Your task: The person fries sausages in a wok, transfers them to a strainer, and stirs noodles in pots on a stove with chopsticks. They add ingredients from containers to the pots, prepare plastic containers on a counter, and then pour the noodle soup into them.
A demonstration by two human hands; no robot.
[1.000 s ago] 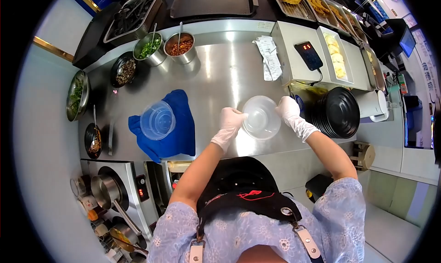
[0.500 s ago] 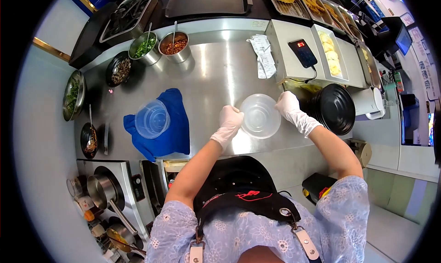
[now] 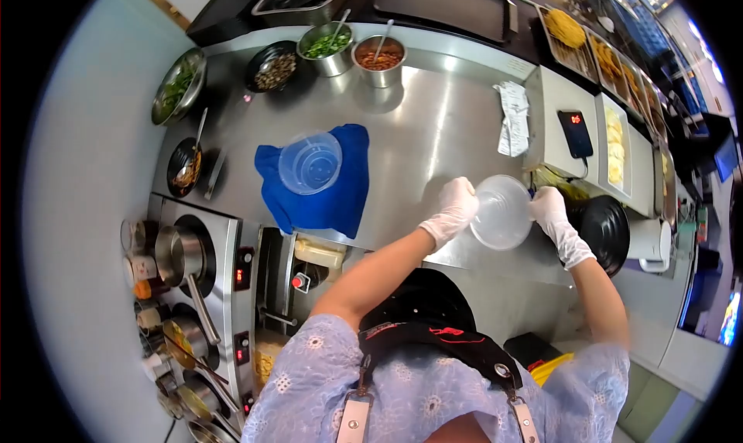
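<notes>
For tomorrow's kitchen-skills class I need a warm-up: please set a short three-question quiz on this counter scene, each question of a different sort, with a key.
1. True or false: the left hand and right hand both grip the clear plastic bowl.
2. What lies under the clear plastic container? A) blue cloth B) stack of black bowls C) receipts
3. Fill in: both hands wear white ____.

Key: 1 true; 2 A; 3 gloves.

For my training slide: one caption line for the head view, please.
Gloved left hand and right hand grip a clear plastic container over the steel counter.
</notes>
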